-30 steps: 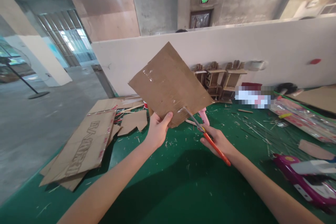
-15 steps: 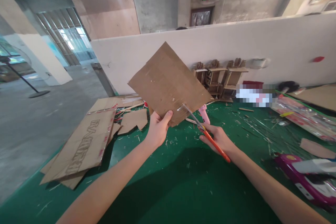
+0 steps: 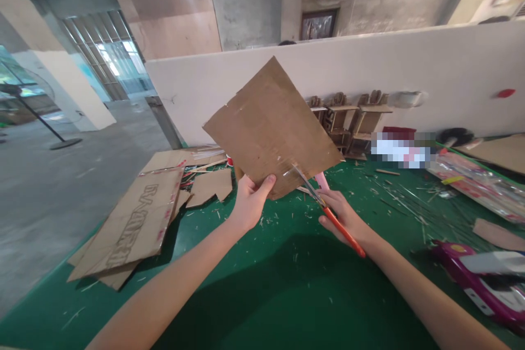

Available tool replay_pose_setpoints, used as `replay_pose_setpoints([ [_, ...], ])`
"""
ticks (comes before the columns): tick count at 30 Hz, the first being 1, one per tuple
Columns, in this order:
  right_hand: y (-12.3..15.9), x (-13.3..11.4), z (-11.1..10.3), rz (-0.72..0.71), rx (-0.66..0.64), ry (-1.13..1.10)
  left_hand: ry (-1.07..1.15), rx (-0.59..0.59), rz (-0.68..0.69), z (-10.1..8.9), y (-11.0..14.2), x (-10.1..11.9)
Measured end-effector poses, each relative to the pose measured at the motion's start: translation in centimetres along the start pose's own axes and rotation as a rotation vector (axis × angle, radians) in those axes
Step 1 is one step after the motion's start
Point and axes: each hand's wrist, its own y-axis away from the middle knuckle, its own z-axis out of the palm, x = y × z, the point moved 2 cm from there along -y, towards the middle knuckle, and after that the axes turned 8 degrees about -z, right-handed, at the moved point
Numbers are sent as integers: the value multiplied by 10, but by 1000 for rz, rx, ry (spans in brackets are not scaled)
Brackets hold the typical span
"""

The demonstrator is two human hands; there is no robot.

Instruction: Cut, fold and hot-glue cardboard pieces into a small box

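Note:
My left hand [image 3: 248, 202] pinches the lower corner of a brown cardboard sheet [image 3: 268, 126] and holds it up above the green table [image 3: 266, 279], thumb on the near face. My right hand [image 3: 343, 217] grips orange-handled scissors [image 3: 328, 213]. Their metal blades bite into the sheet's lower right edge, next to a strip of clear tape.
Flattened cardboard pieces [image 3: 135, 219] lie at the table's left edge, with scraps scattered over the green mat. Small cardboard furniture models [image 3: 348, 117] stand against the white partition. A purple toy-like object [image 3: 479, 279] and plastic-wrapped packs [image 3: 476, 183] lie at the right.
The cardboard sheet has risen slightly and tilted; the scissors have stayed at its lower right edge, blades a little further in. Both hands shifted slightly right.

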Motion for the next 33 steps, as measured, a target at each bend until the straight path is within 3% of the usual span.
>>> replay_pose_setpoints([
  [8, 2, 1, -1, -35, -79, -30, -93, -4, 16, -1, 1, -2],
  [13, 4, -1, 0, -3, -21, 32, -48, 5, -15, 0, 3, -7],
  [20, -4, -12, -3, 45, -50, -56, -7, 0, -13, 2, 5, -8],
  [33, -6, -4, 1, 111, -46, -30, 30, -3, -14, 0, 1, -11],
])
